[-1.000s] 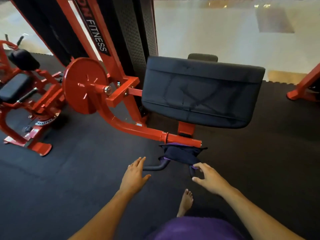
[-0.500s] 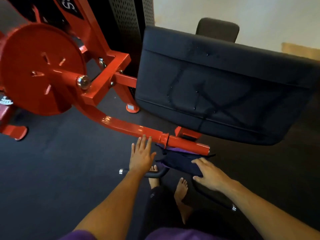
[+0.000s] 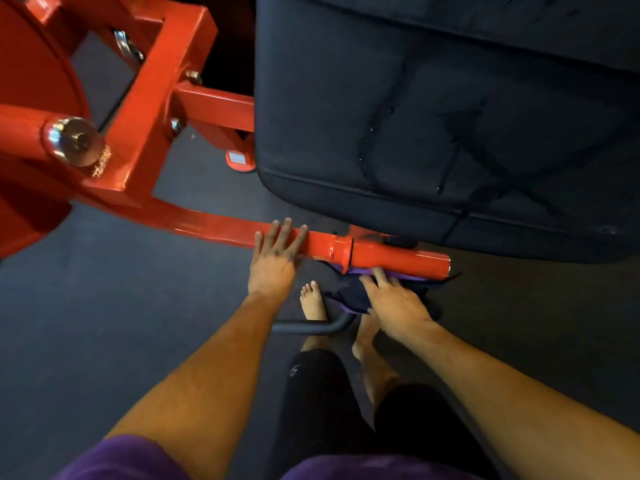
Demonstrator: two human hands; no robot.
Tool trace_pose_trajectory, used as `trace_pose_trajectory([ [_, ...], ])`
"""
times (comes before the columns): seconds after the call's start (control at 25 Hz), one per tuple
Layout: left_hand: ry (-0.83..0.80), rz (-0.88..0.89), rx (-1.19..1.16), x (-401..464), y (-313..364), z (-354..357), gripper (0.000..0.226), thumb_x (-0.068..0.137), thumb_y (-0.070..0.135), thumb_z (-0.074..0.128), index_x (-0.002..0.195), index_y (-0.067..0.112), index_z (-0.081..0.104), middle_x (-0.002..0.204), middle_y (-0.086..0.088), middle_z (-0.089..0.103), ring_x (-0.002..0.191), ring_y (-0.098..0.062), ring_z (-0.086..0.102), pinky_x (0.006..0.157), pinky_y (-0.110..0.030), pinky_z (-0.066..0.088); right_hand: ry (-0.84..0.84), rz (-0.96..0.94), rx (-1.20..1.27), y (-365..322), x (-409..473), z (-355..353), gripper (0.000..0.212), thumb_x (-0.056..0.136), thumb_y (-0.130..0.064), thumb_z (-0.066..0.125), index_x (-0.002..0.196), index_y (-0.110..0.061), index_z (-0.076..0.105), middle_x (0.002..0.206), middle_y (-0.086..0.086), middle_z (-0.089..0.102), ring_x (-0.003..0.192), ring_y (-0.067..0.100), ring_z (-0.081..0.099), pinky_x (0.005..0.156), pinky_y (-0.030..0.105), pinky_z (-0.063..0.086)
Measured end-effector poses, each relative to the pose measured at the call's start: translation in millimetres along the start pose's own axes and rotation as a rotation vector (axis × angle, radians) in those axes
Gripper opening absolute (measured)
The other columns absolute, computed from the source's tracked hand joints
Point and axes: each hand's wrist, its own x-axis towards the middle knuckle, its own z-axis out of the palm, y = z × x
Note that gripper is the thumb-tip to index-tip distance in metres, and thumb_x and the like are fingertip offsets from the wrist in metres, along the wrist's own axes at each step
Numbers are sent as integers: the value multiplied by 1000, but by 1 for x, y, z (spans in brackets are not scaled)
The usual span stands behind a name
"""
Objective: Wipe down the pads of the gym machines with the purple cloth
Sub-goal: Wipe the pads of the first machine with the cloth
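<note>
Your right hand (image 3: 394,304) lies with fingers extended on the dark purple-edged cloth (image 3: 353,296), which is draped over a curved black handle (image 3: 311,328) just below the red steel bar (image 3: 388,255). Your left hand (image 3: 275,259) rests flat on that bar, fingers straight. Beyond it, the wide black padded cushion (image 3: 433,116) shows wet streaks.

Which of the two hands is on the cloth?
The right hand is on the purple cloth; the left hand rests on the red bar.
</note>
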Motion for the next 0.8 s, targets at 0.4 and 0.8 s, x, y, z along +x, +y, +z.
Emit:
trace_pose_trajectory([
  [0.4, -220, 8, -22, 8, -1, -32, 74, 103, 27, 55, 165, 31, 14, 174, -4, 6, 160, -28, 3, 127, -52, 7, -64, 16, 215, 12, -1, -27, 35, 95, -20, 61, 128, -13, 55, 132, 13, 57, 124, 34, 54, 99, 42, 47],
  [0.8, -190, 300, -316, -98, 88, -83, 81, 88, 34, 75, 159, 20, 39, 166, -5, 34, 152, -25, 34, 124, -39, 29, 322, -181, 482, 46, -138, -64, 9, 99, -24, 57, 107, -25, 60, 103, -10, 57, 104, 18, 54, 93, 35, 43],
])
